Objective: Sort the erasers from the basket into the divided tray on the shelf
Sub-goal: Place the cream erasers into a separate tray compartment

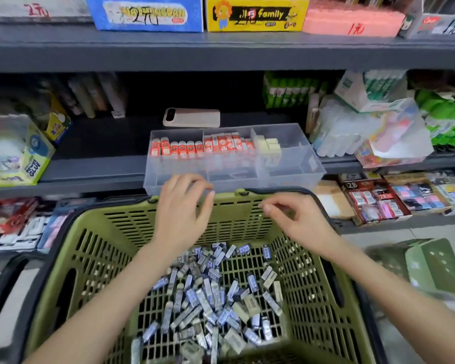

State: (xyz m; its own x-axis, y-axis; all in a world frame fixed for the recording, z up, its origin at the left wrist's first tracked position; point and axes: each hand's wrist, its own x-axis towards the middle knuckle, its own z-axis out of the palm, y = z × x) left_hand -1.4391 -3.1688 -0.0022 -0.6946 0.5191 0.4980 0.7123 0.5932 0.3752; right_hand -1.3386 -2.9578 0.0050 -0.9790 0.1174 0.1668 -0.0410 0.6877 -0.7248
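The shelf (95,174) carries the divided tray at its front edge, overhanging a little. Directly below it stands the green basket (111,222), its far rim just beneath the tray's front wall. The step in hand looks like the turn between a drop and the next pick, with both hands up at that far rim and neither down among the stock.

The basket floor holds a loose heap of blue-grey sleeved erasers (210,298), thickest toward the near edge, with a few cream ones mixed in (so plenty is left to sort).

The clear tray (307,164) is filled only along its back edge. Red erasers with faces (176,148) stand in a row in the back-left compartment, red-and-white ones (223,143) fill the middle one, and pale cream blocks (269,147) sit against the next divider. No blue-grey ones show in it yet.

The left hand (184,208) hangs palm-down and relaxed over the rim, with nothing visible in it. The right hand (300,222) has thumb and forefinger drawn together, and I cannot tell whether they pinch anything.

The next move probably calls for reaching down into the heap, picking out one kind, and choosing an unused compartment for it.
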